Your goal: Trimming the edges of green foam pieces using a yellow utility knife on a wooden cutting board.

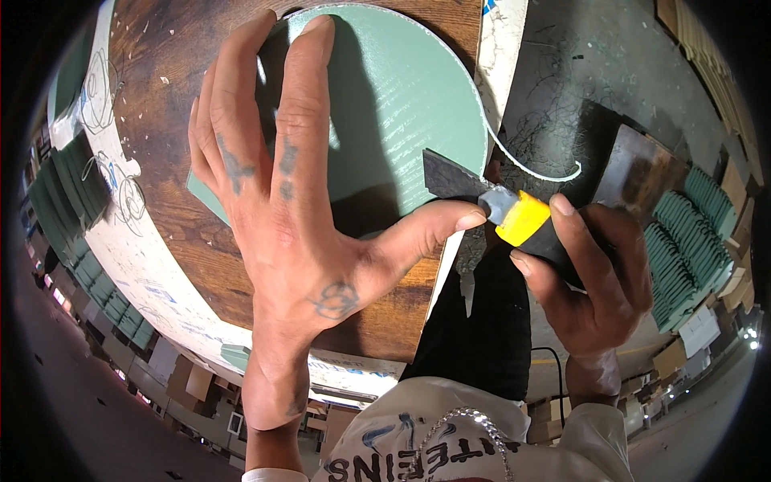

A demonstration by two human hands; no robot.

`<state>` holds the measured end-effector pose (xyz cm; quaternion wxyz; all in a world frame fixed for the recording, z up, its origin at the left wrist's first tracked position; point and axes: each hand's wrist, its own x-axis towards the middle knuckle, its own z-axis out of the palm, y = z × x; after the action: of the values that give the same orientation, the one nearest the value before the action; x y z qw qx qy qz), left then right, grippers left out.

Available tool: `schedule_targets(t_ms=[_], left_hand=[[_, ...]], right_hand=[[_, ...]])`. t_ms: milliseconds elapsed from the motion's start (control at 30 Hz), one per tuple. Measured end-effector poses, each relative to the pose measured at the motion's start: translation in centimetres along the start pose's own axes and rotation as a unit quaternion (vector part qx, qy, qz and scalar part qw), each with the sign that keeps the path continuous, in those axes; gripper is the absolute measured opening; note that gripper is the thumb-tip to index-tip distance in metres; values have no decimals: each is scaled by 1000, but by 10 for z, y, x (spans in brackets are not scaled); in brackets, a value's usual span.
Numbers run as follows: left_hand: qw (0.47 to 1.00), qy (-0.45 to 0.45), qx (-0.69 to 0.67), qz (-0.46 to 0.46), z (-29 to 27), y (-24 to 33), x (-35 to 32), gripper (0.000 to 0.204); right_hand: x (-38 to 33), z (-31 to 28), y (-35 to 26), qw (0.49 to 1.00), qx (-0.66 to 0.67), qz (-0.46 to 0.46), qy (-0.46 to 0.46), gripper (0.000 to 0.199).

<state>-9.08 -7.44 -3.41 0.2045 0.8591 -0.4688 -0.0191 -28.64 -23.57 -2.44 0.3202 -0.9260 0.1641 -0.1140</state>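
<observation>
Two hands in play, op. Yr L hand (pixel 281 213) is open, palm down, fingers spread twd 12 o'clock over the green sheet (pixel 426 96), thumb out twd 2; it grips nothing, & how hard it presses you can't tell from here. Yr R hand (pixel 598 277) is closed on the knife (pixel 526 218), thumb & index pinched nr its yellow collar.

Key relation: sheet lies at 10 o'clock from yr R hand, & the knife's long axis runs 4 to 10, so the dark blade (pixel 450 177) points in over the sheet's rim at approx its 4 o'clock. Whether the edge bites or just overlaps, can't tell. L hand is nearer: on/over the sheet, w/ R hand outside the rim. Watch yr L thumb: its tip sits at the blade's base, touching or just beside the metal nose, can't tell which.

A thin pale strip (pixel 534 170) curls off the sheet's rim twd 4, end hooked up, 12-ish from the knife. Sheet's on the brown wood-grain board (pixel 177 72).
</observation>
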Motion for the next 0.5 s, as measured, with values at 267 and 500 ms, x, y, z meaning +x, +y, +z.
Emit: schedule_targets(t_ms=[267, 500], left_hand=[[997, 43, 0, 57, 1, -3, -1, 124], [1000, -8, 12, -1, -7, 2, 2, 122]], right_hand=[[1, 0, 2, 1000, 10, -9, 2, 48], [5, 2, 1, 1000, 2, -8, 6, 47]])
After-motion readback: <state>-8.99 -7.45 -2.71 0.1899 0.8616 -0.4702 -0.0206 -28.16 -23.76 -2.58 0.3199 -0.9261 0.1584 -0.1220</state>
